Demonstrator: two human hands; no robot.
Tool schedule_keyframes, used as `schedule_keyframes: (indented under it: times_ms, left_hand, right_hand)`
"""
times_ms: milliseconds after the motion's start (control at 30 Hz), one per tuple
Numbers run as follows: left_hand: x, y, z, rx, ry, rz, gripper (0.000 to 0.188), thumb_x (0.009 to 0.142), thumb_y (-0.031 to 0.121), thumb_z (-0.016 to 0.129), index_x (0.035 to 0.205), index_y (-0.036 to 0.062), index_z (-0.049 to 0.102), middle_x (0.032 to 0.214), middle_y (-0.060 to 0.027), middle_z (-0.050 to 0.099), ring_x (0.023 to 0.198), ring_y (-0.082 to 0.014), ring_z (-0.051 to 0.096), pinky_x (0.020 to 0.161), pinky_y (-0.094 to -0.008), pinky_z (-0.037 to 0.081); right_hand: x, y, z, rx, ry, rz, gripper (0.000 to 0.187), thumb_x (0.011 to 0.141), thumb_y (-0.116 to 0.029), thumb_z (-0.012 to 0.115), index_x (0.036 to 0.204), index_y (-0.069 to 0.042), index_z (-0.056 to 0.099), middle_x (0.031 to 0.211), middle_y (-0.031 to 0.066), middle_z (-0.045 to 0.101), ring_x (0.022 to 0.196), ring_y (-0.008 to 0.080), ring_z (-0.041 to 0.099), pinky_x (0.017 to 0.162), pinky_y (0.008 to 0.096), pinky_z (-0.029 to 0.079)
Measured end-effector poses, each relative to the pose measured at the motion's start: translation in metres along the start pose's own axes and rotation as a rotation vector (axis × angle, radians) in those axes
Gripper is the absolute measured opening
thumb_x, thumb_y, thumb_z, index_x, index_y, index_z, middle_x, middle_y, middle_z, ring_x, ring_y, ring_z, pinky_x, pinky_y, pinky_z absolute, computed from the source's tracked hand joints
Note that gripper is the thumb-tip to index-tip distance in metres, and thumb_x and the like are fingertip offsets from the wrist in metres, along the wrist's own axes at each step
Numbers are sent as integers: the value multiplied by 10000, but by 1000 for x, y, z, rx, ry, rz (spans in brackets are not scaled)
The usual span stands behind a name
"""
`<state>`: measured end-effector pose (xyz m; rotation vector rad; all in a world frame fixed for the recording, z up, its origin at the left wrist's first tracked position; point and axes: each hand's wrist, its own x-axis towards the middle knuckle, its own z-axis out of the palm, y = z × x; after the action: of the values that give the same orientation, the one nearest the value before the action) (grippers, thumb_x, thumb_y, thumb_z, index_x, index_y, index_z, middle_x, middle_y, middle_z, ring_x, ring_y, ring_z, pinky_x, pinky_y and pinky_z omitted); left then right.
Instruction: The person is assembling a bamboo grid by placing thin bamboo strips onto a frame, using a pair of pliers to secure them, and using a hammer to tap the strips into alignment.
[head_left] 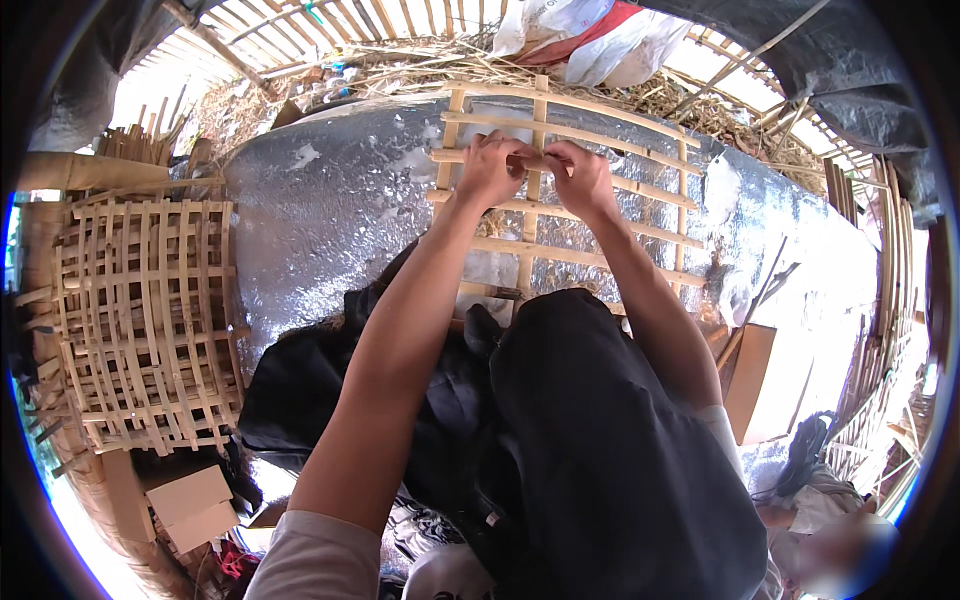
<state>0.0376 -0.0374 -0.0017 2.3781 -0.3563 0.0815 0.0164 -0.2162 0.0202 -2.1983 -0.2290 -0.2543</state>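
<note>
A bamboo lattice of thin pale slats lies before me on a shiny dark sheet, its lower part partly hidden by my knees. Both forearms reach forward to its upper left portion. My left hand is closed at a crossing of an upright and a cross slat, fingers bent over the wood. On the other side of that crossing, my right hand pinches at the same spot, its fingertips nearly meeting those of the left. Any small tie between the fingertips is too small to make out.
Stacked bamboo lattices stand at the left. An open cardboard box sits below them. White and red sacks rest on straw at the back. A brown board leans at the right. Another person is at the lower right.
</note>
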Motion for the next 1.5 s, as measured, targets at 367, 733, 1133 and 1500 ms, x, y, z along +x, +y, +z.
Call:
schedule_keyframes:
  times_ms: [367,733,1133,1500]
  left_hand:
    - [1,3,1,-43,40,-20,213,785,148,648,897,283,768,1024,-18,684,1022,-325,572,916,-466,466]
    - [3,13,3,12,20,-93,244,790,124,608,878,288,765,1014,-1,687,1028,-310,561,923,-452,420]
    - [0,5,9,-186,123,56,94,738,87,734,830,109,739,909,-59,726,858,-297,650,867,-395,501]
    - [1,-3,19,-7,223,134,81,761,174,824,806,131,772,910,-10,733,854,-221,654,800,-368,533]
  right_hand:
    - [1,-5,1,-140,-31,-48,124,896,-102,655,995,-48,707,901,172,715,792,354,709,685,383,563]
    - [4,-11,-2,-154,-63,-129,109,919,-116,571,947,-82,671,848,177,683,799,405,663,695,472,540]
    - [5,-7,2,-282,-114,-180,145,926,-156,566,1004,-111,680,917,159,694,837,396,663,743,476,548]
    - [-1,-41,-42,-137,111,53,409,931,-184,662,1315,-74,576,1051,184,699,919,296,708,743,394,582]
